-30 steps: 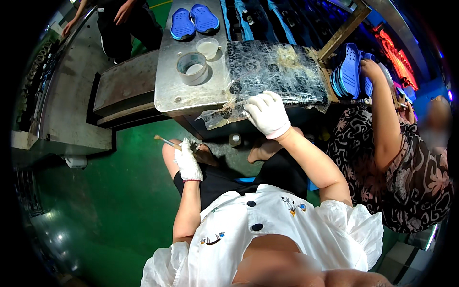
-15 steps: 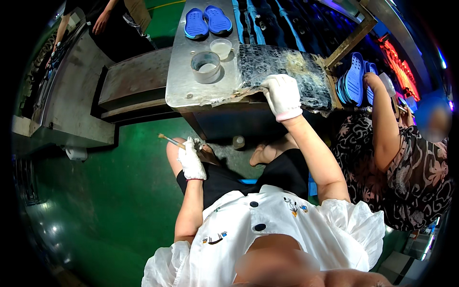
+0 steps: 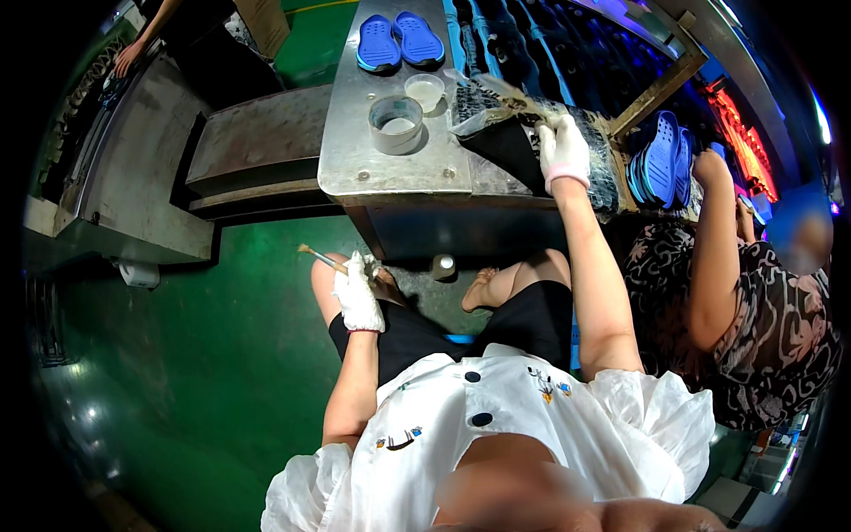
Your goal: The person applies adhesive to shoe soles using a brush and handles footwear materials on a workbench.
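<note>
In my white-gloved left hand (image 3: pixel 357 297), over my left thigh, is a brush (image 3: pixel 321 258) with a wooden handle, its bristles pointing up and left. My right hand (image 3: pixel 564 152), also gloved in white, is closed on the lifted edge of a patterned sheet covered in clear film. The sheet (image 3: pixel 503 149) is partly folded back, with its black underside showing and the metal table (image 3: pixel 368 177) exposed beneath its front edge. Left of it stand a round grey container (image 3: pixel 395 140) and a small translucent cup (image 3: pixel 425 92). A pair of blue shoe soles (image 3: pixel 399 42) lies farther back.
A conveyor (image 3: pixel 519 44) carrying dark and light-blue pieces runs behind the sheet. To the right, a co-worker's hand (image 3: pixel 709 167) touches a stack of blue soles (image 3: pixel 658 160). A metal post (image 3: pixel 651 89) slants between. A small bottle (image 3: pixel 442 267) stands on the floor.
My right hand has moved up and to the right, pulling the sheet's front edge up and back. My left hand still holds the brush in nearly the same place.
</note>
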`<move>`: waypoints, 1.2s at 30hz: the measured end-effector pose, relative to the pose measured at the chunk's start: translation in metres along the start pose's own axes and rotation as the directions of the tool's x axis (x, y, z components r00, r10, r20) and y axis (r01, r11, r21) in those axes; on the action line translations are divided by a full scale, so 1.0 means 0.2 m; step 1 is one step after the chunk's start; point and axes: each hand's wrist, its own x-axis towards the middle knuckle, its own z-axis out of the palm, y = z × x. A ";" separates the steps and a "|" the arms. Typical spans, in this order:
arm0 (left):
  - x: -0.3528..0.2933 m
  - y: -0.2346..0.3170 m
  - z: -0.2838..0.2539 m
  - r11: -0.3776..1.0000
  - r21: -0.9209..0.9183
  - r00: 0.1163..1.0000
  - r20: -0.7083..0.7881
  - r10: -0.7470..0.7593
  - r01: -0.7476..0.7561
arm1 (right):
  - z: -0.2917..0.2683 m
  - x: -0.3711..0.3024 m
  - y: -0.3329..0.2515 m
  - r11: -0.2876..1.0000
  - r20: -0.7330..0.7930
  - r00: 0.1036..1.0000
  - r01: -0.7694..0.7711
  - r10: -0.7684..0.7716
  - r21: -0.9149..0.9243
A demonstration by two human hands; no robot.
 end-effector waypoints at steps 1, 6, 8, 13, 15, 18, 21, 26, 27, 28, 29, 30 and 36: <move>0.01 -0.01 -0.01 1.000 -0.001 1.000 0.002 -0.001 0.001 | 0.01 0.03 0.01 1.000 0.003 1.000 -0.009 0.009 -0.016; 0.00 0.00 0.02 1.000 0.021 1.000 -0.011 -0.014 0.014 | 0.04 0.20 0.06 0.994 0.036 0.995 -0.097 0.099 -0.051; 0.00 -0.01 0.02 1.000 0.016 1.000 -0.019 -0.006 0.006 | 0.03 0.26 0.04 0.993 0.061 0.992 -0.111 0.114 -0.045; 0.03 -0.02 0.03 0.999 -0.007 0.999 -0.010 -0.039 0.039 | -0.04 0.63 -0.02 0.978 0.115 0.989 -0.069 0.093 -0.197; 0.04 -0.03 0.02 0.999 0.002 0.999 -0.008 -0.041 0.041 | -0.01 0.70 -0.02 0.963 0.119 0.991 -0.019 0.053 -0.269; 0.04 -0.02 0.03 0.999 0.019 0.999 0.010 -0.037 0.037 | 0.04 0.79 -0.05 0.922 0.152 0.983 -0.039 0.106 -0.386; 0.04 -0.01 0.04 0.996 0.078 0.998 0.022 -0.054 0.052 | 0.12 0.90 0.00 0.886 0.188 0.975 -0.018 0.118 -0.464; 0.06 -0.03 0.03 0.988 0.147 0.997 -0.059 -0.045 0.053 | 0.23 1.14 0.19 0.885 0.147 0.968 -0.117 0.203 -0.450; 0.04 0.00 0.06 0.992 0.116 0.997 -0.065 -0.048 0.055 | 0.20 1.18 0.26 0.877 0.153 0.960 -0.140 0.234 -0.460; 0.04 0.01 0.05 0.983 0.172 0.996 -0.059 -0.061 0.071 | 0.18 1.20 0.31 0.877 0.141 0.963 -0.142 0.230 -0.459; 0.04 0.01 0.05 0.970 0.226 0.996 -0.049 -0.077 0.086 | 0.16 1.22 0.36 0.876 0.126 0.965 -0.147 0.228 -0.459; 0.04 0.01 0.06 0.969 0.230 0.996 -0.049 -0.078 0.088 | 0.20 1.24 0.41 0.857 0.084 0.966 -0.176 0.246 -0.483; 0.06 0.03 0.09 0.895 0.442 0.996 0.043 -0.080 0.053 | 0.38 1.14 0.39 0.795 0.090 0.965 -0.147 0.245 -0.589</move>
